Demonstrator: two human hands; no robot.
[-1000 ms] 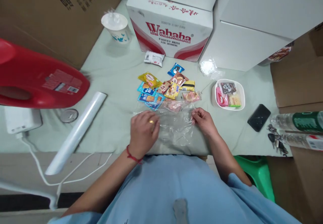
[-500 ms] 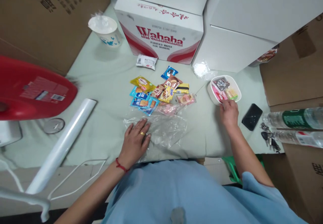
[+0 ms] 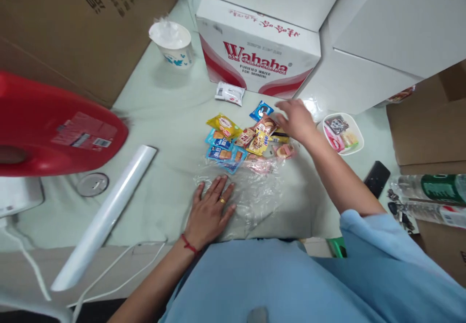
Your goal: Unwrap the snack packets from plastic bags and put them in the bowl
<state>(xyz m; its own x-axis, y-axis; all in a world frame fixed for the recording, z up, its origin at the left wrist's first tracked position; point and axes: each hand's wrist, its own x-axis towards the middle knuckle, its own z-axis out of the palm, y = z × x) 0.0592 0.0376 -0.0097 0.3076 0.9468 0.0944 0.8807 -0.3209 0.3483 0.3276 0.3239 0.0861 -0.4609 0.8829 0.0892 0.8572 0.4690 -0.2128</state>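
My left hand (image 3: 211, 210) lies flat with fingers spread on the edge of a clear plastic bag (image 3: 260, 194). My right hand (image 3: 294, 119) reaches over the right side of a pile of wrapped snacks, fingers apart and holding nothing, close to a small blue snack packet (image 3: 261, 111). The pile includes a yellow packet (image 3: 224, 126), blue biscuit packets (image 3: 220, 153), a yellow cookie packet (image 3: 258, 142) and a pink-toned packet (image 3: 284, 151). Right of my forearm, a white plastic bowl (image 3: 358, 141) holds a few wrapped snacks. A white packet (image 3: 229, 93) lies behind the pile.
A white and red water carton (image 3: 258, 61) stands at the back. On the left are a paper cup (image 3: 174, 46), a red jug (image 3: 73, 129) and a white roll (image 3: 105, 216). A black phone (image 3: 376, 178), keys (image 3: 400, 211) and plastic bottles (image 3: 429, 187) lie at the right.
My right hand has left the white bowl and moved left and away from me to the snack pile. My left hand stays on the plastic bag. The whole view has shifted somewhat.
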